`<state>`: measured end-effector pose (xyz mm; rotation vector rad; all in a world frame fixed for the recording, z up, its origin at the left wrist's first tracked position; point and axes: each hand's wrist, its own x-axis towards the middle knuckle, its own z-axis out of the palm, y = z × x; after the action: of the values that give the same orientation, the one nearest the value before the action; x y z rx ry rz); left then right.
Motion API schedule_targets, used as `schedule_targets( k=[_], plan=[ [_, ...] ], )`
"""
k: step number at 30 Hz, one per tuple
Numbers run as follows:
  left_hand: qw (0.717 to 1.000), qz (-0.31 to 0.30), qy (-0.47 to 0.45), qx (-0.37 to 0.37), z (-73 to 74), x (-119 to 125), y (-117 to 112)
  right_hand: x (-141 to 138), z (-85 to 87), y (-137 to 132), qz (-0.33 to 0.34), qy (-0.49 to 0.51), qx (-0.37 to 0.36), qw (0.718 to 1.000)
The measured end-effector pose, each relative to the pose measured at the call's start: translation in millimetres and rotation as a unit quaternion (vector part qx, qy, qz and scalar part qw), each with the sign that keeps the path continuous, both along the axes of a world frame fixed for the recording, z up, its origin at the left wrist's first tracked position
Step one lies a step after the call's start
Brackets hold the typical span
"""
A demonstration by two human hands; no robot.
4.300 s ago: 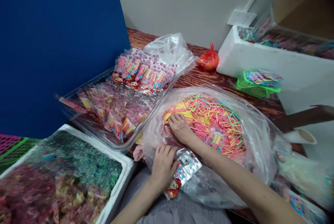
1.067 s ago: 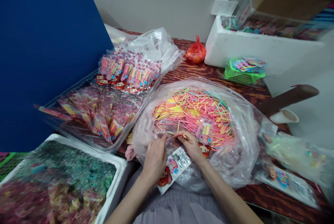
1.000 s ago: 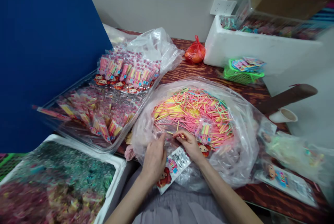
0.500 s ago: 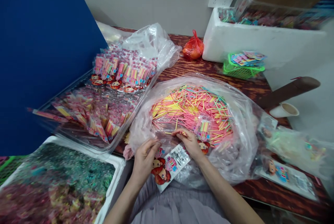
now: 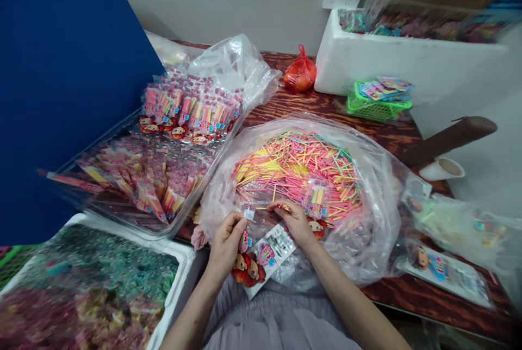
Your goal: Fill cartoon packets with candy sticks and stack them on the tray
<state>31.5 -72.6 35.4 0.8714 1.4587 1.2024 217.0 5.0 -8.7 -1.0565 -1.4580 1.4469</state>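
Note:
My left hand [image 5: 225, 238] pinches a small clear printed packet [image 5: 246, 241] between thumb and fingers, its upper end sticking up past the fingertips. In my right hand [image 5: 297, 224], the closed fingers hold several thin coloured sticks [image 5: 282, 206], whose ends show at the fingertips. Both hands are over the near edge of a big clear plastic bag [image 5: 381, 203], which lies open around a heap of pink, yellow and green sticks [image 5: 293, 162]. On that heap lies a packet with sticks inside [image 5: 317, 199]. Flat printed packets [image 5: 272, 252] rest between my forearms, over my lap.
Left stands a clear tray [image 5: 185, 217] with many filled packets [image 5: 196, 113]. A white foam box [image 5: 185, 255] of coloured pieces is at lower left. Farther back are a red bag [image 5: 300, 72], green basket [image 5: 373, 108] and foam box [image 5: 391, 59]. A paper cup [image 5: 442, 169] stands right.
My left hand has shifted slightly left and down, and the upper end of its packet now shows above the fingers. My right hand keeps its hold on the sticks. The view has shifted slightly.

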Motion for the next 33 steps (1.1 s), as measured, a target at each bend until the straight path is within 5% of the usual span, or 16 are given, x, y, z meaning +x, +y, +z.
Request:
schedule_targets(
  k=[11, 18, 26, 33],
  plan=[
    [0.988, 0.076, -0.137, -0.014, -0.7, 4, 6, 0, -1.4, -1, -0.002, -0.005, 0.01, 1.0],
    [0.999, -0.048, -0.024, 0.004, -0.7, 8, 7, 0, -3.6, -1, -0.008, -0.002, 0.005, 1.0],
    [0.995, 0.079, -0.065, 0.006, 8.7, 1, 7, 1, -4.9, -1, -0.005, -0.003, 0.009, 1.0],
    [0.996, 0.091, -0.004, -0.005, 6.8, 8, 2, -1, -1.1, -1, -0.01, 0.002, 0.003, 1.0]
  ],
)
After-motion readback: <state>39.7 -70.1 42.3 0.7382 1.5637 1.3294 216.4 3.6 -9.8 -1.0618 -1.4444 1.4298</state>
